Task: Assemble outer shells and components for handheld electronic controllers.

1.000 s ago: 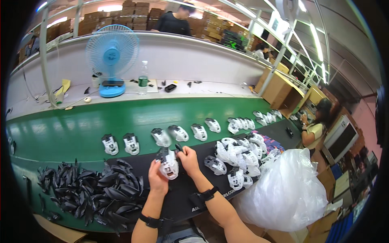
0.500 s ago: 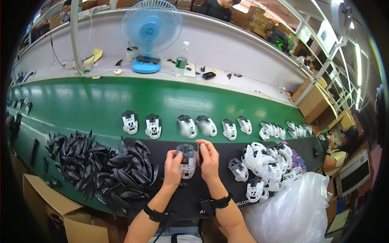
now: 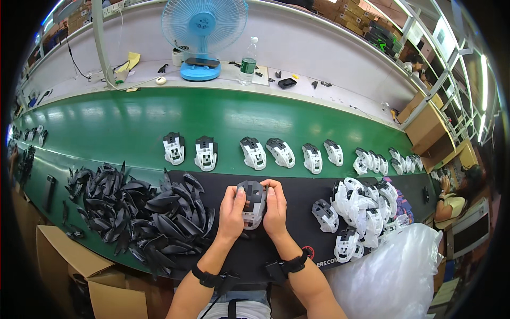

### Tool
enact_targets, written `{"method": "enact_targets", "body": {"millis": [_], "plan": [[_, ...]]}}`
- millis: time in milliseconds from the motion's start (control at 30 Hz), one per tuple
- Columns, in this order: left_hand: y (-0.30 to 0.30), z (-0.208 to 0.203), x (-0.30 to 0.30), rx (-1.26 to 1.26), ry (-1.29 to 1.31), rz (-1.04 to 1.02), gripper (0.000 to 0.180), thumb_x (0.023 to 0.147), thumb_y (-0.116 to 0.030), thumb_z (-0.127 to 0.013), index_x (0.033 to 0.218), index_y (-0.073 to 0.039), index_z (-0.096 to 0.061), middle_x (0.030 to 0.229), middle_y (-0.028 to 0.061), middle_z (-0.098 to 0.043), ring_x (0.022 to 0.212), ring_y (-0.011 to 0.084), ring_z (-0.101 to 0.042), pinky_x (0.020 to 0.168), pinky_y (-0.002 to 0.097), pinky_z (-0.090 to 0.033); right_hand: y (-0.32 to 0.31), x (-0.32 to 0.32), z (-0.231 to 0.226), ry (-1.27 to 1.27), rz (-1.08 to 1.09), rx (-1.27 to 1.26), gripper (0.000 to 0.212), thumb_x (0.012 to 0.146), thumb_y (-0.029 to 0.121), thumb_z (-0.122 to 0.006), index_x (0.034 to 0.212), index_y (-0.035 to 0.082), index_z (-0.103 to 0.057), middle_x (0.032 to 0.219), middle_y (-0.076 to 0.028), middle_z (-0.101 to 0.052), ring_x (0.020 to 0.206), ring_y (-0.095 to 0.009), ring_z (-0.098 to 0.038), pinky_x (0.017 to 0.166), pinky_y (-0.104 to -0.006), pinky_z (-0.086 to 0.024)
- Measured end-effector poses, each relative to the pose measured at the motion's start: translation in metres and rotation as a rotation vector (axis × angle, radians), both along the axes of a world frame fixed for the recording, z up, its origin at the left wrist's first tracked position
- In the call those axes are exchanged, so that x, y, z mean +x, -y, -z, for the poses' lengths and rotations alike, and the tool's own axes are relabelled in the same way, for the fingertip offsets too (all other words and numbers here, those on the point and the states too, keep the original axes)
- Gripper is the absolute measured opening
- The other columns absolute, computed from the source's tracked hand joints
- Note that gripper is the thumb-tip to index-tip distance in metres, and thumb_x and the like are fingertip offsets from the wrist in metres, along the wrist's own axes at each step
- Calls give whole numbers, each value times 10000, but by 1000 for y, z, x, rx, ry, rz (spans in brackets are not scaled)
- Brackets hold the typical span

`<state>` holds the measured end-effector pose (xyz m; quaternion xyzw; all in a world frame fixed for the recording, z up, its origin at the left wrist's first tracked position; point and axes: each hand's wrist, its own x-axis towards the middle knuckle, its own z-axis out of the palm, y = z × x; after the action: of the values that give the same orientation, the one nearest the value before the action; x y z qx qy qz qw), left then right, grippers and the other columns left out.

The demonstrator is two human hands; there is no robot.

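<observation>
Right hand (image 3: pixel 274 210) has come in against the right side of the mouse shell (image 3: pixel 254 204) since half a second ago; left hand (image 3: pixel 232 212) is on the other side. Both hands' fingers clamped on the shell, left thumb on its dark top; shell sits between them, over the black mat (image 3: pixel 297 223). Mat lies on a glossy green table (image 3: pixel 117 119), ceiling light reflecting. Pale ledge behind carries a blue fan (image 3: pixel 203 25) and clear bottle (image 3: pixel 247 65), green label. Co-worker (image 3: pixel 451 204) at far right, near a brown cardboard box (image 3: pixel 426 127). Left pile (image 3: pixel 159 212): thin, curved black parts, pointed ends, satin sheen. Shell row (image 3: pixel 253 153) beyond the mat: rounded white-and-black plastic, cutouts. Similar shells heaped at right (image 3: pixel 366 207), beside a crinkled translucent bag (image 3: pixel 388 276).
</observation>
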<state>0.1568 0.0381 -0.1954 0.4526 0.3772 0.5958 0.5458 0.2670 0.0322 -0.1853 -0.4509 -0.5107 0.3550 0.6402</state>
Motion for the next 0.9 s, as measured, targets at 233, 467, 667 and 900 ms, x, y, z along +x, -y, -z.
{"method": "enact_targets", "body": {"millis": [233,467,667,900], "plan": [[8,-12,7,170,-309,-199,325,965,-309,-468,891,7,-481,610,76,-582,552,138,-568,507,307,-428,1,-3,-5,-36,23,-22,235,946,134,-353,992,-5,-537,864,-26,-552,779,-72,-485,715,-233,-407],[8,-6,3,16,-52,-1,264,977,-257,-441,871,-17,-475,720,57,-527,659,98,-480,596,264,-398,3,1,-4,14,-13,49,271,945,137,-362,1041,-19,-562,881,-52,-597,784,-80,-526,704,-226,-426],[5,-11,-7,120,-267,69,314,916,-234,-529,728,12,-477,584,153,-519,517,230,-549,499,344,-395,-4,5,-2,-303,-189,-173,236,839,203,-367,851,28,-525,760,-36,-561,683,-108,-530,648,-246,-440],[13,-13,-1,333,-471,-1,305,893,-243,-553,712,-8,-480,567,176,-513,512,338,-555,480,378,-396,-5,16,23,-684,-380,-500,263,858,266,-339,719,72,-449,639,-40,-502,573,-153,-486,560,-297,-436]]}}
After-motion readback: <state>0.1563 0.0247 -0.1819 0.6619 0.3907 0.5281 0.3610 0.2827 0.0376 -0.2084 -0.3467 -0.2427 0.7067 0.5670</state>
